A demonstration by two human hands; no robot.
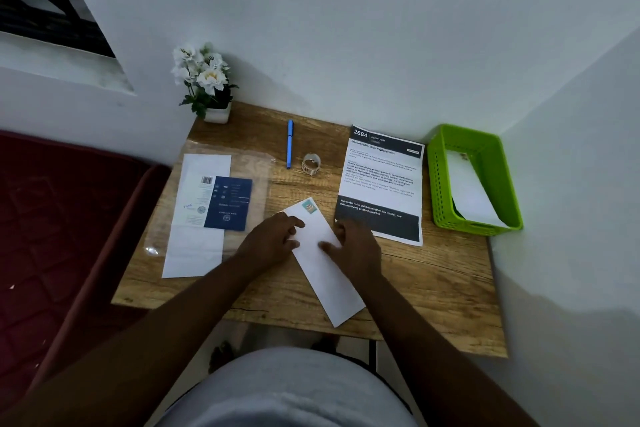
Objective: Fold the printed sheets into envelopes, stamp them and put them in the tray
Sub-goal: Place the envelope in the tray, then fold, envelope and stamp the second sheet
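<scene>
Envelope (325, 263): laid slantwise on the table (433, 281) near its front edge, a stamp (309, 206) stuck at its far corner.
Left hand (273, 241): rested on the envelope's left edge, fingers loosely bent with the tips pressed on the paper — nothing is gripped.
Right hand (353, 246): set on the envelope's right edge, fingers bent and laid on the paper; whether the edge is pinched cannot be told.
Sheet (381, 184): a printed page laid flat just right of the envelope, unfolded.
Tray (440, 184): green, slotted, placed at the table's right side beside the sheet — a white envelope (471, 194) is held inside it.
Pack (207, 215): a clear sleeve with white envelopes and a blue card, kept at the left.
Pen (290, 144): blue, laid at the back of the table.
Roll (311, 163): a small roll stood just right of the pen.
Plant (207, 83): white flowers in a white pot, kept at the back left corner.
</scene>
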